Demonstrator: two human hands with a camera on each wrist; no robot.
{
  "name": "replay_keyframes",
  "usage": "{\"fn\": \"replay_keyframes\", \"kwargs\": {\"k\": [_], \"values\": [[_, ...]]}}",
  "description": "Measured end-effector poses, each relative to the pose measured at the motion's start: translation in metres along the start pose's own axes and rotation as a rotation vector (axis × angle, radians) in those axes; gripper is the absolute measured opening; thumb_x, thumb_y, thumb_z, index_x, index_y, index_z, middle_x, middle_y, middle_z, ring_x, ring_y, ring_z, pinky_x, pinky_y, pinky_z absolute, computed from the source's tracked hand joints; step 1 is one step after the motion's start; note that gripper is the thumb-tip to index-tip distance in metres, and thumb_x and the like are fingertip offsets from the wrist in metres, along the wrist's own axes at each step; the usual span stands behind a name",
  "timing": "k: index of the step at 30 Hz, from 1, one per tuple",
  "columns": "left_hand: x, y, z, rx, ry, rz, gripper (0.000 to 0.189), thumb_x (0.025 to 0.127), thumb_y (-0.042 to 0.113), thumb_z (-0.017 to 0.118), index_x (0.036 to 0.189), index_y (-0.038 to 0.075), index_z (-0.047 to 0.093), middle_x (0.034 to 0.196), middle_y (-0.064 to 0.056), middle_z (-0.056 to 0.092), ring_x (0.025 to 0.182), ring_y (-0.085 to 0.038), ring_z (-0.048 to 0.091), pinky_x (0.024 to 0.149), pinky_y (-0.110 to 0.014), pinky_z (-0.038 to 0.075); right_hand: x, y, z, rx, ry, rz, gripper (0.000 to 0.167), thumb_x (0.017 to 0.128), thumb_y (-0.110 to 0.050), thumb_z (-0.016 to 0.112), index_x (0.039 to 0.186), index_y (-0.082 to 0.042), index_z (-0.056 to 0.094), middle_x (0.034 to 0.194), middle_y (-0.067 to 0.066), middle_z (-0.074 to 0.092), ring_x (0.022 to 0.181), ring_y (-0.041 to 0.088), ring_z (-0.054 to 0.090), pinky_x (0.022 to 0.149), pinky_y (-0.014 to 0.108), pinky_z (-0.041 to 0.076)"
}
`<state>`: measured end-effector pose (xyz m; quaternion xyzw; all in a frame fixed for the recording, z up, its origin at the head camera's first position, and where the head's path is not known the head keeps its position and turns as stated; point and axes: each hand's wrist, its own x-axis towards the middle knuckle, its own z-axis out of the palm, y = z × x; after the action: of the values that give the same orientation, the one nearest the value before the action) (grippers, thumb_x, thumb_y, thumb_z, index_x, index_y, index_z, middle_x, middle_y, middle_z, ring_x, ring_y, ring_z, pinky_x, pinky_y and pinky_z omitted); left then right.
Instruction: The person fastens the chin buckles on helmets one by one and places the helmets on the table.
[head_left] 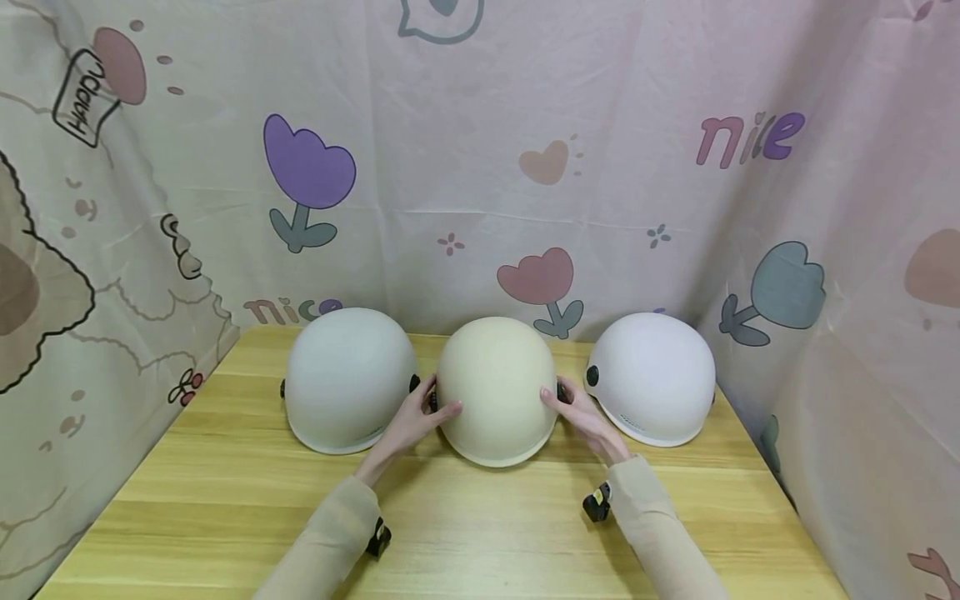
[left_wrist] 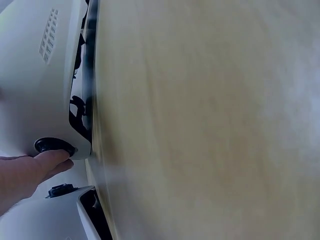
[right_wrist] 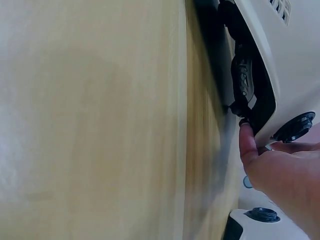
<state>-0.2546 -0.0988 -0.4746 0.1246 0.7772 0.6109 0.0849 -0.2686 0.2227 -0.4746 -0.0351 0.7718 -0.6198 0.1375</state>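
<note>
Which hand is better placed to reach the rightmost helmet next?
Likely the right hand: it holds the cream helmet on the side nearest the rightmost helmet. The left hand holds the opposite side, beside the leftmost helmet.

In the head view, we see a person's two forearms in matching long sleeves of pale beige: the left sleeve (head_left: 330, 533) and the right sleeve (head_left: 660, 521). Both look plain, with soft creases in the cloth, and each ends near the wrist. Beside the left cuff we notice a small black device (head_left: 378, 537), boxy, with a light mark. By the right cuff we find a second black device (head_left: 597, 502), similarly compact, bearing a small yellow patch whose detail we cannot make out. Past the cuffs, we see a bare left hand (head_left: 411, 418) and a bare right hand (head_left: 588, 418), both slim-fingered.
</note>
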Motion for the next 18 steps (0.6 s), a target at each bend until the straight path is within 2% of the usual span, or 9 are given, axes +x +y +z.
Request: {"fn": "replay_keyframes", "kwargs": {"k": [9, 18], "values": [[0.0030, 0.0016, -0.0010, 0.052, 0.024, 0.007, 0.087, 0.097, 0.029, 0.068, 0.162, 0.007, 0.014, 0.168, -0.020, 0.016, 0.155, -0.038, 0.016, 0.124, -0.057, 0.024, 0.0023, 0.0002, 0.0043, -0.036, 0.024, -0.005, 0.080, 0.101, -0.037, 0.061, 0.159, -0.002, 0.020, 0.166, 0.025, 0.017, 0.156, 0.042, 0.011, 0.128, 0.056, 0.008], [0.0071, 0.0003, -0.0015, 0.090, 0.033, -0.022, 0.090, 0.096, 0.035, 0.069, 0.162, 0.008, 0.014, 0.167, -0.020, 0.019, 0.154, -0.042, 0.019, 0.121, -0.064, 0.027, 0.0034, 0.0035, 0.0035, -0.037, 0.020, 0.031, 0.079, 0.102, -0.035, 0.059, 0.160, -0.003, 0.018, 0.168, 0.025, 0.008, 0.156, 0.045, 0.004, 0.126, 0.062, 0.005]]}}
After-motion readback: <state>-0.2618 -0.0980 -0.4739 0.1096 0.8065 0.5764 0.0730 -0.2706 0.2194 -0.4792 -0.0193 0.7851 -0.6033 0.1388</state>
